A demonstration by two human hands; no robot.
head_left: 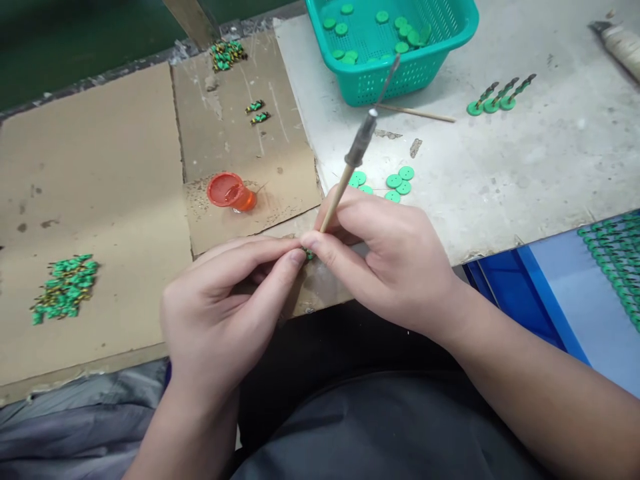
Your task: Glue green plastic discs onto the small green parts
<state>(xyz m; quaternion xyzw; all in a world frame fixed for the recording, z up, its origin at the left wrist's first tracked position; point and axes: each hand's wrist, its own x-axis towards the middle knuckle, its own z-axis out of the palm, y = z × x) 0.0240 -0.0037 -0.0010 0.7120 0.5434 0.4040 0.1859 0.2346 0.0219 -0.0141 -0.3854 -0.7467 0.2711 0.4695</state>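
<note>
A small green piece shows between my fingertips near the table's front edge. My left hand pinches it between thumb and forefinger. Closed round a wooden-handled tool with a grey collar and a thin metal tip, my right hand has its fingertips against those of my left. The tool slants up and away, its tip in front of the teal basket. Most of the green piece is covered by my fingers. Just beyond my right hand lie loose green discs.
Behind stands a teal basket with green discs, a thin stick beside it. Three discs with upright figures are at right. An orange cup stands on cardboard, with piles of green figures at left and back.
</note>
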